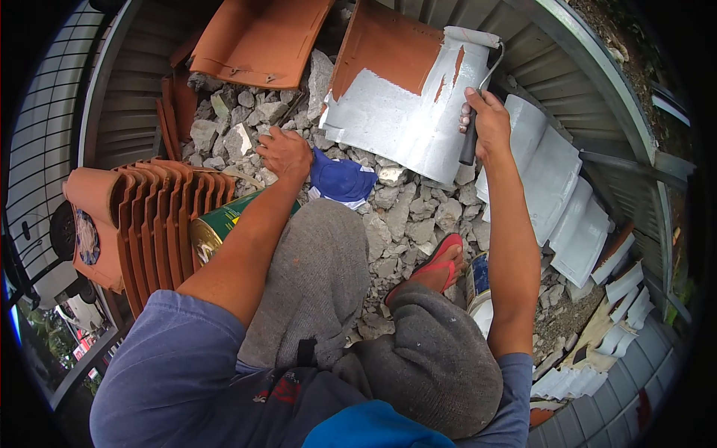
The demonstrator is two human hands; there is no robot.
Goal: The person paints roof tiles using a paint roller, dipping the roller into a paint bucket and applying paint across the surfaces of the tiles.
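Note:
My right hand (489, 123) grips the dark handle of a paint roller (472, 36). The roller's head lies against the upper right edge of a roof tile (388, 123). Silvery-white paint covers the tile's lower part and right side, while orange clay shows at the upper left and in thin streaks on the right. My left hand (286, 153) holds nothing I can see; its fingers, bent and apart, rest on broken rubble (403, 213). Close beside it lies a crumpled blue and white cloth (340, 178), perhaps a cap. Behind my left forearm a green and gold can (228, 222) is partly hidden.
Orange tiles (160, 224) stand stacked on the left, and another bare tile (261, 41) lies at the far side. Silvery painted tiles (545, 172) overlap along the right. A second can (478, 278) sits by my sandalled foot. Ribbed metal sides (590, 67) with rails surround the rubble.

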